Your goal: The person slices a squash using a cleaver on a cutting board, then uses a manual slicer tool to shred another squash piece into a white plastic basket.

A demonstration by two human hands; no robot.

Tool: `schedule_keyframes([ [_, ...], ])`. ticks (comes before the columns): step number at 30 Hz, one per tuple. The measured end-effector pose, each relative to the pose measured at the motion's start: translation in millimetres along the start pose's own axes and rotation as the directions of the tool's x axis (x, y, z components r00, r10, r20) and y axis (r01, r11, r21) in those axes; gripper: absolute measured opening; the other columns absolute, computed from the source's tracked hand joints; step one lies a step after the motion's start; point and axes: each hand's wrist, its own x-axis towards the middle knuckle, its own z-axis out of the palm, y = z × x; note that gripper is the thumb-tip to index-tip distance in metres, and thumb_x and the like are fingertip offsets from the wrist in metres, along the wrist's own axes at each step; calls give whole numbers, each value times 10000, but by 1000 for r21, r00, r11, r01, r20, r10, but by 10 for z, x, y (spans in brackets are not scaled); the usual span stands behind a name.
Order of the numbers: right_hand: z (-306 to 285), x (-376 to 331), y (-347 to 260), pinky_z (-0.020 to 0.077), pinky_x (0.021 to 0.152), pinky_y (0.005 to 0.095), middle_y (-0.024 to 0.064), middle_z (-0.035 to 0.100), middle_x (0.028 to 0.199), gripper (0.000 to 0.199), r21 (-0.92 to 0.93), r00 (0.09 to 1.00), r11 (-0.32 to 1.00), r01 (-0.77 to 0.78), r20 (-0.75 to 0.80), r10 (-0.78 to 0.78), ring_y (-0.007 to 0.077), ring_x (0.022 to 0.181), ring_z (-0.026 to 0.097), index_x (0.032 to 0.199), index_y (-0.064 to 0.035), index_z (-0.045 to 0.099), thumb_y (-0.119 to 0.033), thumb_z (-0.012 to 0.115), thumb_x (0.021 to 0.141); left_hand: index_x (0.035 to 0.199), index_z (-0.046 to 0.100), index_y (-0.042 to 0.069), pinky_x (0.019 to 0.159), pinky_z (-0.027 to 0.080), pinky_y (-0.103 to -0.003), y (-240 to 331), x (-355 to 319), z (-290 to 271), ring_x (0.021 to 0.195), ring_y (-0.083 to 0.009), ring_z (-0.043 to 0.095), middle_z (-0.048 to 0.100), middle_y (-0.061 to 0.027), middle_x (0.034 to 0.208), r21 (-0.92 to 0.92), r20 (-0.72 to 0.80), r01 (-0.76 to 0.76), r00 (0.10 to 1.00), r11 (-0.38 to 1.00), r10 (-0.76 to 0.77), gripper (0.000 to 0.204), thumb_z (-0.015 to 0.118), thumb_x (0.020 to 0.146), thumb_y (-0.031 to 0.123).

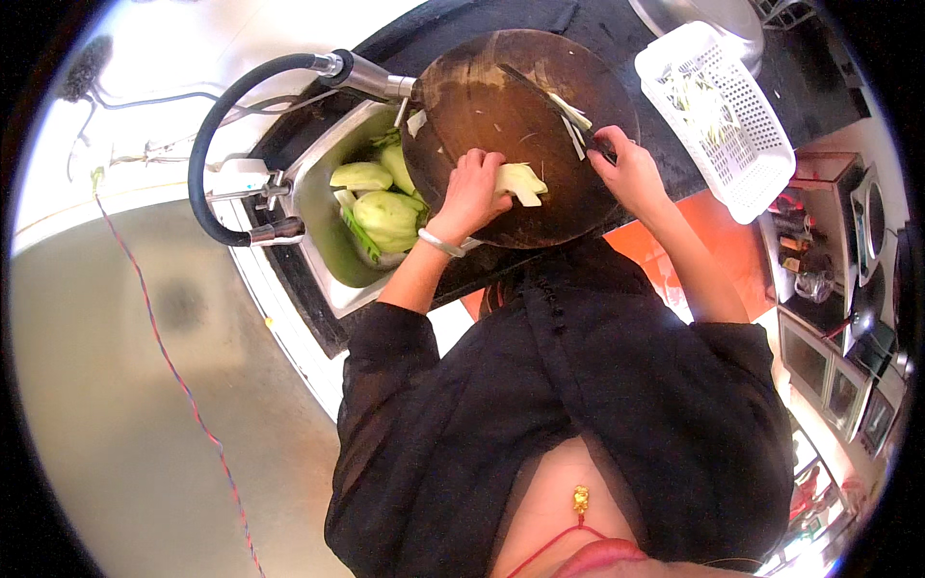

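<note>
A round, dark wooden chopping board (491, 96) lies beneath both hands. My left hand (470, 196) is closed round a cut piece of pale green vegetable (522, 183), pressing it against the board's near part. In my right hand (628, 171) is the dark handle of a knife, gripped at the board's right side. The knife's dark blade (528, 83) points away and to the left, apart from the held piece. Pale cut strips (572, 113) cling along the blade. A few small scraps are scattered over the wood.
Left of the board, a steel sink (337, 279) holds several whole pale green vegetables (385, 220). A black hose tap (204, 159) arches over it. On the right, a white perforated basket (756, 159) contains thin pale strips (701, 104). A metal pan or lid stands behind it.
</note>
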Motion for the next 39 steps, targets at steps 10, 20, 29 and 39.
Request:
schedule_keyframes([
  [10, -50, -158, -102, 468, 679, 457, 235, 622, 809, 238, 145, 994, 988, -46, 109, 30, 409, 793, 609, 1004, -32, 555, -208, 571, 845, 1050, 496, 51, 831, 461, -434, -10, 326, -45, 994, -368, 491, 491, -163, 1025, 133, 162, -178, 974, 975, 156, 525, 747, 591, 104],
  [20, 15, -192, -109, 474, 712, 480, 249, 612, 810, 211, 101, 975, 995, -1, 223, -21, 428, 824, 596, 968, -20, 558, -193, 518, 855, 1104, 588, 91, 942, 401, -435, -77, 24, 22, 1098, -335, 503, 534, -120, 1176, 31, -292, -290, 912, 956, 287, 428, 694, 692, 46],
  [29, 110, -193, -197, 476, 702, 508, 243, 607, 761, 176, -102, 943, 980, 169, 306, -131, 420, 779, 601, 922, -23, 553, -175, 496, 854, 1003, 623, 67, 858, 444, -408, -120, -46, 412, 981, -305, 552, 595, -89, 1018, 61, -520, -250, 818, 966, 244, 327, 676, 687, 7],
  [39, 18, -70, -210, 451, 670, 491, 250, 591, 752, 189, -85, 915, 984, 155, 388, -110, 424, 773, 582, 1009, -27, 557, -156, 509, 880, 882, 585, 56, 824, 436, -404, -118, -17, 326, 941, -295, 543, 571, -78, 968, 1, -516, -281, 822, 960, 241, 172, 654, 727, 32],
])
